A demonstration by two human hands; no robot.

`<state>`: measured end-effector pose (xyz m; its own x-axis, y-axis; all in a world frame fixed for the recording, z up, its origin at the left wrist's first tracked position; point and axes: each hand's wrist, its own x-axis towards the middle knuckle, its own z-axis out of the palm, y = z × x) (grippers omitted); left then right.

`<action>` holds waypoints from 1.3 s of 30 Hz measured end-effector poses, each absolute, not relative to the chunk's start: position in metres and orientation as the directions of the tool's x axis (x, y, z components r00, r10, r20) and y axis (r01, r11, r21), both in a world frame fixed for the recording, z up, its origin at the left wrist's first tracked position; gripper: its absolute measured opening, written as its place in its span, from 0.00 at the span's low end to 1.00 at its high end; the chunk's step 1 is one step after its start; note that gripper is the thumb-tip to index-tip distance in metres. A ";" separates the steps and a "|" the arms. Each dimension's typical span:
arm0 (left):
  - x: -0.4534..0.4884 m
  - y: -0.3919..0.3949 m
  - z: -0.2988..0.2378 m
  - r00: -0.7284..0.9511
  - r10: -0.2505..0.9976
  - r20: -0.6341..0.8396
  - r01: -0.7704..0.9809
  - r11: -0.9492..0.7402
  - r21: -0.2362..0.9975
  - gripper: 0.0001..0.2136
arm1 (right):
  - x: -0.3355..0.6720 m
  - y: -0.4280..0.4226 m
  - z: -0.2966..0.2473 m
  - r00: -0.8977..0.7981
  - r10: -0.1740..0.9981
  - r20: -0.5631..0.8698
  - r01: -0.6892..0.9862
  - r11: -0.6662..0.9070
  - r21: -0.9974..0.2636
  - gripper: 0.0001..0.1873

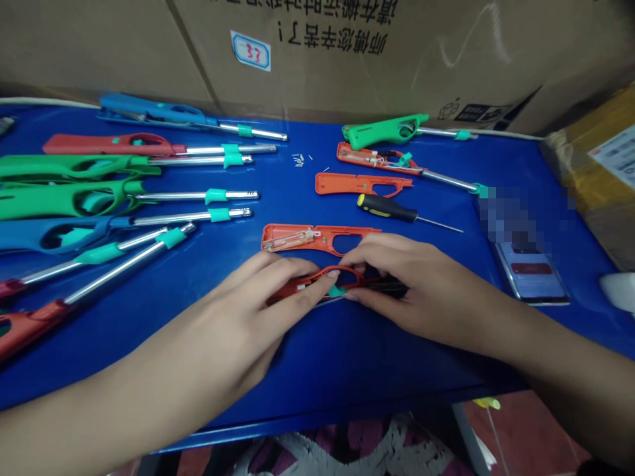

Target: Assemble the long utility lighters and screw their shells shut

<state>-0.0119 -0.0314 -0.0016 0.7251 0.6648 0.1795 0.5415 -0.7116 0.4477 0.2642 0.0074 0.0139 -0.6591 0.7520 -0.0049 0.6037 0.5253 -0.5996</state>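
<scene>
Toward six o'clock, left hand (238, 324) and right hand (404, 281) clamp fingers on red casing (353, 280).
At eleven, label (251, 51) "33"; at twelve, inverted print (342, 41) "师傅您辛苦了!"

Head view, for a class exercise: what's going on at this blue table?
The left hand and right hand both hold a red handle with a teal part, which they partly hide. Just beyond it, an orange half-shell lies inner side up on the blue table; farther back are a screwdriver and small metal pieces. Long-necked lighters lie to the left.
</scene>
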 end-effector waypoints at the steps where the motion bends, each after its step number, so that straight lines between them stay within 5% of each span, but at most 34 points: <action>1: -0.012 -0.031 -0.002 0.724 0.666 0.181 0.546 -0.713 0.440 0.30 | 0.267 0.008 0.017 -0.657 0.754 0.001 0.605 0.528 -0.595 0.10; 14: -0.014 -0.021 -0.006 0.733 0.644 0.221 0.589 -0.762 0.270 0.22 | 0.296 0.017 0.034 -0.771 0.636 -0.024 0.612 0.731 -0.302 0.11; 28: -0.014 -0.022 -0.003 0.752 0.613 0.242 0.602 -0.788 0.128 0.23 | 0.296 0.018 0.022 -0.861 0.496 0.112 0.456 0.850 -0.264 0.13; 39: -0.013 -0.022 -0.003 0.738 0.628 0.248 0.612 -0.777 0.146 0.21 | 0.293 0.010 0.024 -0.880 0.475 -0.005 0.473 0.875 -0.101 0.15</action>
